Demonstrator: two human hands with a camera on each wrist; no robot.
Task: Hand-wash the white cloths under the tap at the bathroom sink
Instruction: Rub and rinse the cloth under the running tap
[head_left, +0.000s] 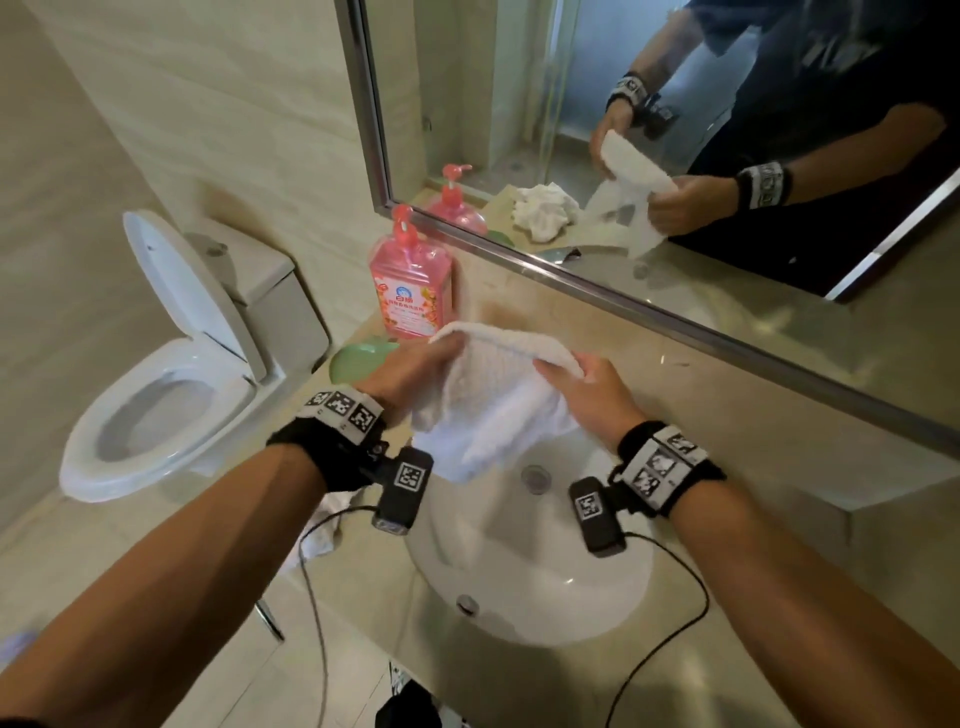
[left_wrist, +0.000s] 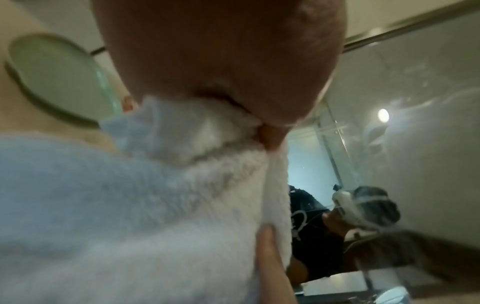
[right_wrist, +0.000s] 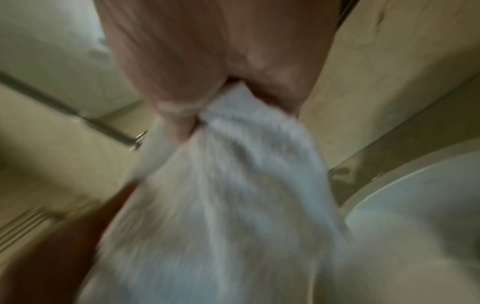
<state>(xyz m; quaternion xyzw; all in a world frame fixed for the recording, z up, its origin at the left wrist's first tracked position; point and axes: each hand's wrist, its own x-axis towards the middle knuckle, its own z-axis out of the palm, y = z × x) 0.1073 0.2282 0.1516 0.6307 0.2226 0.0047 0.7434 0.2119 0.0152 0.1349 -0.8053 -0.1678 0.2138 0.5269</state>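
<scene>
A white terry cloth (head_left: 493, 400) hangs over the white sink basin (head_left: 545, 582), held up by both hands. My left hand (head_left: 415, 364) grips its left top edge, and my right hand (head_left: 587, 384) pinches its right top corner. In the left wrist view the cloth (left_wrist: 155, 205) fills the lower left below my left hand (left_wrist: 267, 131). In the blurred right wrist view the cloth (right_wrist: 221, 195) hangs from my right hand (right_wrist: 205, 115). A second white cloth (head_left: 324, 530) lies crumpled on the counter left of the basin. The tap is hidden.
A pink pump bottle (head_left: 410, 280) stands on the beige counter (head_left: 727, 415) by the mirror (head_left: 675, 130). A green soap dish (head_left: 358, 358) sits in front of it. A toilet (head_left: 171, 374) with its lid up is to the left. Wrist-camera cables trail over the basin.
</scene>
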